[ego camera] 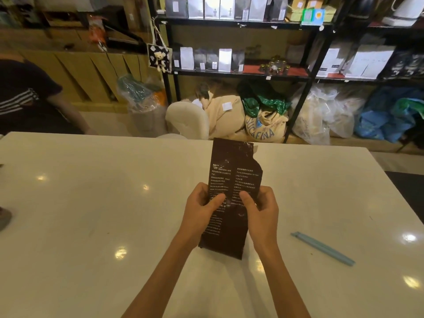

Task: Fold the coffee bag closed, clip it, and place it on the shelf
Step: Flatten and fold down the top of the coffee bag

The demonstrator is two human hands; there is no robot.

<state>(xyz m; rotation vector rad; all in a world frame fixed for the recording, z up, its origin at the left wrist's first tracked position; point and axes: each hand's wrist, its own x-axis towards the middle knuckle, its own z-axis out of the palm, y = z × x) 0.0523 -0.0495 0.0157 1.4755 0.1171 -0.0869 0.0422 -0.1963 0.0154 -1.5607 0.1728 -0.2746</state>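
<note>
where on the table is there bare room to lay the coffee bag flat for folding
Widest bare patch: the white table left of the left hand, out to its left edge. Another strip lies between the right hand and the blue clip. The shelf behind is crowded with bags and jars.

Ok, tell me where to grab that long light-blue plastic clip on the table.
Pinch the long light-blue plastic clip mid-length, from above with the right hand: it lies flat and slanted right of the dark brown coffee bag, thin across.
</note>
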